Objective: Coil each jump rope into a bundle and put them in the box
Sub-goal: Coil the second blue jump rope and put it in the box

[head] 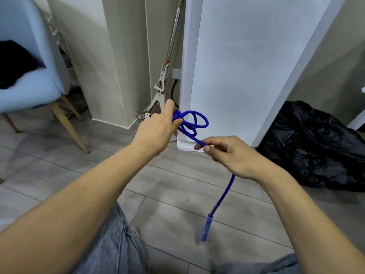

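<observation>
single head cam, wide-angle, looks forward and down past both forearms at grey floor (177, 194); close range; white panel (246, 66) ahead.

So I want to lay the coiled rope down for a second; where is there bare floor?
Bare grey floor lies between the forearms, bordered by the jeans knee and the hanging blue handle. More lies left, between the chair leg and the left hand. It is crowded on the right by the black bag, and by the mop.
</observation>
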Demonstrator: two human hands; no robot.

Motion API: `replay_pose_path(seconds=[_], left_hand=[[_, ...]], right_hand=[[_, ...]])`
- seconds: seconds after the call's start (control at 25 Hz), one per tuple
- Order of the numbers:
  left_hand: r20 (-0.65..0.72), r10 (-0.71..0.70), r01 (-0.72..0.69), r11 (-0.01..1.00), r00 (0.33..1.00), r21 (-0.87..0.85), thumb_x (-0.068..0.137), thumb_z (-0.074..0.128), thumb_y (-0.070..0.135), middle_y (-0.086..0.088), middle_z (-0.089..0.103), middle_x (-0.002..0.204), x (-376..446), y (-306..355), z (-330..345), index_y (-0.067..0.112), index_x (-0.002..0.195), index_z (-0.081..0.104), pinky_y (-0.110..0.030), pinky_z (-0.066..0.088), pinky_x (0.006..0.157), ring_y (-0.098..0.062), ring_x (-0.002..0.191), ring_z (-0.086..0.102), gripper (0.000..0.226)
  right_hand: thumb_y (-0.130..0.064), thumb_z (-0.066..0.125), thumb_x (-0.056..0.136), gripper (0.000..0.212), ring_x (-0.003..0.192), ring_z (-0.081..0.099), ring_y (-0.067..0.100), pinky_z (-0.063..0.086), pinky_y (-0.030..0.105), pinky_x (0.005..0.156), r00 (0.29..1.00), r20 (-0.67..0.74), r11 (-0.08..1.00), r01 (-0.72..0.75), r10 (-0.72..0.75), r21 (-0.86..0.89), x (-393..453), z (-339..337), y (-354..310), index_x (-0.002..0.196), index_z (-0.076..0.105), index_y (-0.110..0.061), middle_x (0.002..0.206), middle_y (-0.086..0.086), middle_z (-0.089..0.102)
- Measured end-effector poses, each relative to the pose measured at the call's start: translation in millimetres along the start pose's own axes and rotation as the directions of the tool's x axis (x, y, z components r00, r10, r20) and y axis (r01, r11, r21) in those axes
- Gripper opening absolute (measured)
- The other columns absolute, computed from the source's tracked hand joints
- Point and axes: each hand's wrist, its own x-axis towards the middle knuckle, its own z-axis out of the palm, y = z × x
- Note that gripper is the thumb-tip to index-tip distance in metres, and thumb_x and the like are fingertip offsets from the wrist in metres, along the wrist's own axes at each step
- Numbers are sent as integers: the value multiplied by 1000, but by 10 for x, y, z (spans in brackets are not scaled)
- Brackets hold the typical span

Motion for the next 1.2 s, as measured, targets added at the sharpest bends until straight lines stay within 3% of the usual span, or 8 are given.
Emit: replay_pose_path(seconds=[0.2, 0.44, 0.56, 0.68, 0.8, 0.88, 1.04, 1.2], left_hand=[[189, 280, -300, 951, 941, 82, 94, 60, 42, 8, 65, 86, -41, -28, -19, 29, 105, 56, -37, 52, 70, -19, 81, 61, 18], [383, 512, -127, 709, 769, -693, 99, 58, 23, -1, 68, 89, -279, 261, -168, 19, 113, 66, -33, 53, 74, -16, 76, 62, 16], [345, 534, 7, 535, 772, -845, 101, 53, 11, -9, 65, 92, -320, 327, -195, 8, 124, 61, -32, 49, 77, -22, 81, 54, 24], [308, 484, 123, 375, 819, -919, 98, 57, 11, -11, 65, 91, -302, 338, -193, 4, 120, 57, -31, 47, 75, -21, 76, 55, 24], [279, 391, 200, 231, 877, -952, 93, 60, 14, -11, 67, 90, -256, 322, -174, 5, 117, 52, -30, 48, 72, -22, 72, 55, 27], [257, 330, 202, 190, 909, -961, 91, 64, 14, -11, 69, 88, -244, 306, -181, 6, 117, 52, -29, 49, 71, -21, 70, 57, 29], [93, 141, 52, 269, 986, -962, 91, 67, 13, -11, 73, 86, -218, 292, -152, 12, 109, 57, -36, 49, 76, -19, 74, 63, 20], [-145, 87, -166, 654, 986, -738, 93, 66, 16, 0, 72, 85, -178, 226, -61, 22, 106, 59, -39, 58, 81, -15, 81, 70, 15]], right_hand=[[-35, 68, 93, 9, 70, 56, 10, 46, 25, 64, 932, -262, 943, 171, -249, -286, -89, -166, -207, 92, 72, -28, 75, -8, 66], [-19, 82, 81, 6, 71, 65, 11, 52, 24, 69, 839, -522, 959, 252, -152, 127, -144, -450, -104, 82, 78, -14, 78, -3, 75], [-18, 80, 82, 1, 69, 61, 4, 49, 19, 69, 878, -478, 938, 173, -8, 302, -122, -485, 6, 81, 80, -17, 74, -6, 74], [-7, 73, 86, 26, 68, 63, 7, 50, 24, 69, 916, -401, 910, 171, -6, 378, -100, -435, 61, 69, 79, -26, 69, -6, 72], [4, 52, 98, 57, 51, 35, 7, 30, 19, 52, 954, -288, 912, 193, -88, 362, -106, -311, 46, 59, 71, -33, 54, -12, 49], [-14, 52, 103, 38, 60, 22, 20, 18, 33, 57, 984, -177, 878, 118, -38, 464, -73, -198, 42, 79, 77, -28, 66, 9, 45], [-33, 50, 104, 30, 55, 29, 18, 24, 34, 59, 993, 12, 848, -107, 118, 520, -37, -118, 5, 108, 77, -19, 70, 7, 48], [-29, 44, 107, 32, 56, 37, 17, 33, 26, 56, 982, 169, 913, -147, 88, 381, -84, -41, -101, 119, 72, -22, 71, 7, 52]])
